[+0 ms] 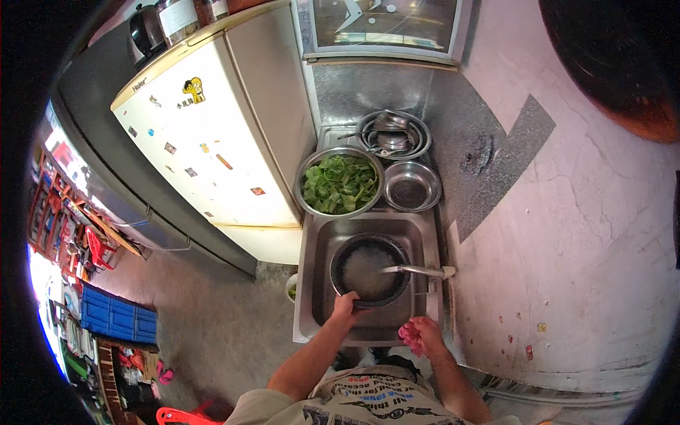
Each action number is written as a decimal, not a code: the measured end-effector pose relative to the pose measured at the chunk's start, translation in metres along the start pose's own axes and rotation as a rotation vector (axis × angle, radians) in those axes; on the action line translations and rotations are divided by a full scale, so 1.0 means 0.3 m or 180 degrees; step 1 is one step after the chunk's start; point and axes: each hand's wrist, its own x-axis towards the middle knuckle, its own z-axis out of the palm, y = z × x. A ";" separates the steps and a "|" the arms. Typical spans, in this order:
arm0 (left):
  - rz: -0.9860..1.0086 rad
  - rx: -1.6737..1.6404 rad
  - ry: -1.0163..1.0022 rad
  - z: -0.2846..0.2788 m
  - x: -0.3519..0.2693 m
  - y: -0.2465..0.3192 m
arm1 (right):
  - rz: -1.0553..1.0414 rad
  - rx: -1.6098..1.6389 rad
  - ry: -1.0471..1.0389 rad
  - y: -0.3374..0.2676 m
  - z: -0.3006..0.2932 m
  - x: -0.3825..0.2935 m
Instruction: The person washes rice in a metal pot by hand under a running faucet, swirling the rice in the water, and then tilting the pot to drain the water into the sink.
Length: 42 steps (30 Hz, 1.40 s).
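Observation:
My left hand [346, 308] grips the near rim of a dark round pot [340, 280] that sits in the stainless steel sink [325, 234]. Water runs into the pot from the metal faucet [422, 270] mounted on the right side, and the water in it looks cloudy. In my right hand [429, 334] is a crumpled pink cloth [409, 336], held over the sink's near right corner, apart from the pot. Whether the pot has a handle under my left hand cannot be seen.
Behind the basin stand a metal bowl of leafy greens [340, 183], a shallow steel bowl [413, 186] and nested steel basins [425, 139] with pans inside. A white refrigerator [234, 175] rises at left, a wall [510, 276] at right. A small bowl [291, 287] is left of the sink.

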 end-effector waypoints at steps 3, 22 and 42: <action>-0.0272 -0.0259 0.0130 -0.016 0.020 0.014 | -0.0080 0.0159 -0.0365 0.034 -0.040 0.041; -0.0051 0.0218 0.0309 0.024 0.056 -0.029 | 0.0014 -0.0273 0.0133 -0.059 0.012 0.021; 0.0032 0.0360 0.0257 0.038 -0.002 0.045 | -0.0052 0.0264 0.0061 -0.124 -0.022 0.110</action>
